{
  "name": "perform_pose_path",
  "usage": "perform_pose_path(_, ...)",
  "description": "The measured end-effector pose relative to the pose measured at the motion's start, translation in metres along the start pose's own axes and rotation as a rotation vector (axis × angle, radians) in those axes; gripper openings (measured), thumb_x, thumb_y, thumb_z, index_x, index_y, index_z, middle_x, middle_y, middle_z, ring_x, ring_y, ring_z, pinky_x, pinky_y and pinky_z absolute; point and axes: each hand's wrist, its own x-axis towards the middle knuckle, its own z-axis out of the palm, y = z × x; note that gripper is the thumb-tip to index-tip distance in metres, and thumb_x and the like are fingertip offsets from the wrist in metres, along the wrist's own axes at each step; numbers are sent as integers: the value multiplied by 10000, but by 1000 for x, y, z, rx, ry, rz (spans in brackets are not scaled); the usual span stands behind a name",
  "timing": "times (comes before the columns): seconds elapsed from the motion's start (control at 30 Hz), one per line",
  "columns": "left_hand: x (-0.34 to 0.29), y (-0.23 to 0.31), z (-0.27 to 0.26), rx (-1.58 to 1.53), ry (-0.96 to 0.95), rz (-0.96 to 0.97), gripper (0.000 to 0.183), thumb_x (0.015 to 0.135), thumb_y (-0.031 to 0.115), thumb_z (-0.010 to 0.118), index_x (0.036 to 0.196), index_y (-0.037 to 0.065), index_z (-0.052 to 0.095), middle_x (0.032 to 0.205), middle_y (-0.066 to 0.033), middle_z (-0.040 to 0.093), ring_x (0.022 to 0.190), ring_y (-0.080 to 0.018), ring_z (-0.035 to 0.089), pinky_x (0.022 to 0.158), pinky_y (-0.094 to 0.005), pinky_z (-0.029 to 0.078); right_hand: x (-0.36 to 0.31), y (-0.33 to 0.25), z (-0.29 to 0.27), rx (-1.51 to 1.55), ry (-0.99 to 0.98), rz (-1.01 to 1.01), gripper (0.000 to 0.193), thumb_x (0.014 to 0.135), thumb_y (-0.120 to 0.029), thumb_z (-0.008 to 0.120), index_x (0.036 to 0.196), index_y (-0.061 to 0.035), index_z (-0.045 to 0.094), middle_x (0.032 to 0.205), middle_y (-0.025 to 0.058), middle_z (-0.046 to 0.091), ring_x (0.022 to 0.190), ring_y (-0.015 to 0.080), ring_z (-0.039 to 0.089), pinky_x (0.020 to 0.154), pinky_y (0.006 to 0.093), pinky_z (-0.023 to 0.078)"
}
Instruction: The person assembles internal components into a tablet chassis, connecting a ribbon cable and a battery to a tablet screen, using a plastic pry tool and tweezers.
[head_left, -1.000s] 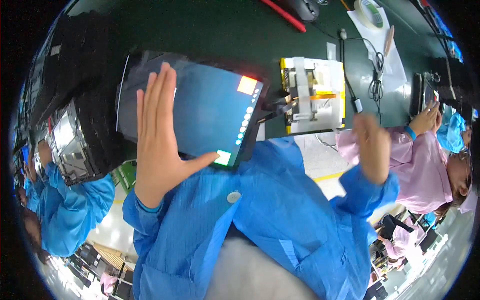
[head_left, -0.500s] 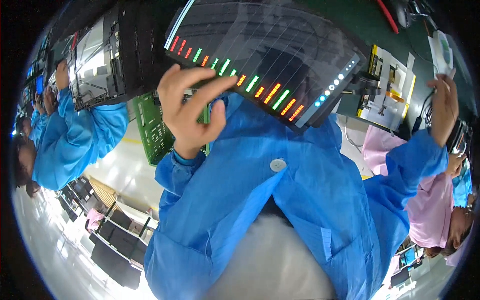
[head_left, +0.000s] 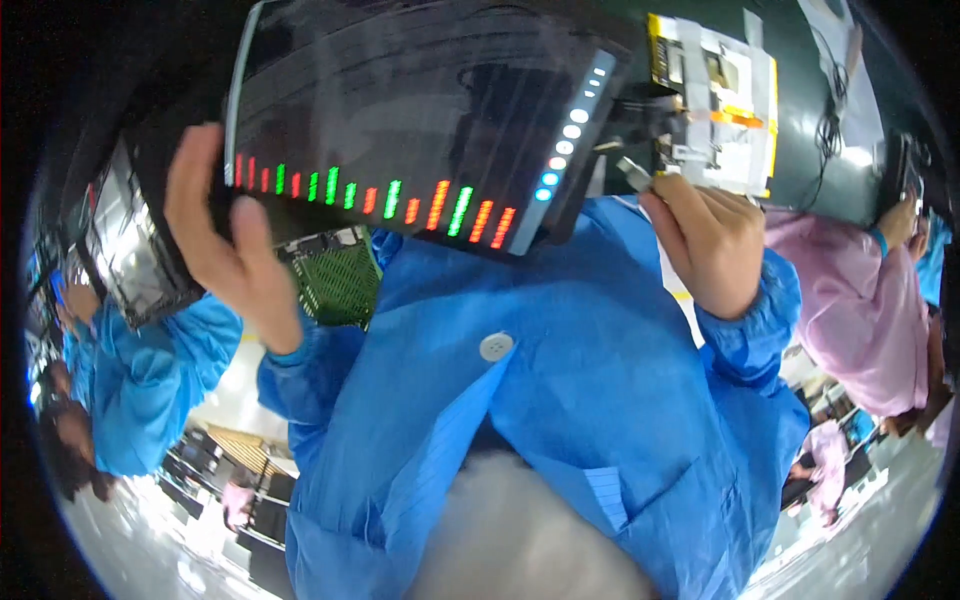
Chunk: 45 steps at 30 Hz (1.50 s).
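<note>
Your right hand (head_left: 715, 240) pinches a pale cable plug (head_left: 634, 175), just short of the taped white-and-yellow assembly (head_left: 722, 145)! Your left hand (head_left: 228, 245) stands wide, thumb off fingers, contact hard to tell, beside the lit tablet (head_left: 420, 110) lying forward between your hands.

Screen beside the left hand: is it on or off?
On. The screen shows glowing red and green lines along its lower edge, and bright icons run down its right side.
</note>
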Motion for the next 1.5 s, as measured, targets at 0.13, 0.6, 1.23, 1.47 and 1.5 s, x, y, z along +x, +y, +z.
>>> perform_pose_path(0.13, 30, -23, 0, 118, -107, -211, 409, 948, 277, 459, 1275, 38, 514, 1310, -144, 507, 1225, -273, 461, 1021, -332, 320, 3, 2, 7, 17, 13, 3, 225, 798, -235, 656, 718, -99, 496, 539, 35, 521, 492, 195, 570, 444, 332, 434)
perform_pose_path(0.6, 43, -23, 19, -172, -288, -387, 502, 937, 349, 466, 1309, 11, 482, 1291, -142, 522, 1183, -224, 492, 1013, -300, 316, 16, 11, 8, 90, -89, -138, 149, 793, -211, 615, 759, -93, 529, 546, 15, 508, 492, 165, 565, 422, 318, 433)
perform_pose_path(1.23, 31, 2, -1, -199, -75, -112, 664, 897, 387, 493, 1375, -43, 329, 1416, -204, 359, 1331, -331, 315, 1088, -385, 215, 142, 121, -49, -326, 334, -231, 420, 819, -188, 640, 1215, -101, 528, 1149, 144, 564, 1011, 330, 565, 846, 377, 467)
perform_pose_path(1.47, 4, -3, -1, -322, 59, -209, 651, 885, 355, 513, 1357, -61, 343, 1406, -197, 371, 1321, -314, 325, 1094, -370, 199, 176, 127, -41, 3, 100, 144, 734, 795, -243, 673, 1397, -80, 286, 1280, 233, 436, 1143, 409, 456, 966, 418, 390)
perform_pose_path(1.5, 0, -5, -2, -301, 50, -228, 643, 886, 353, 511, 1358, -51, 348, 1405, -194, 374, 1321, -312, 327, 1095, -370, 199, 178, 132, -35, -204, 165, -41, 678, 803, -218, 659, 1378, -86, 326, 1254, 230, 459, 1121, 398, 474, 956, 414, 398)
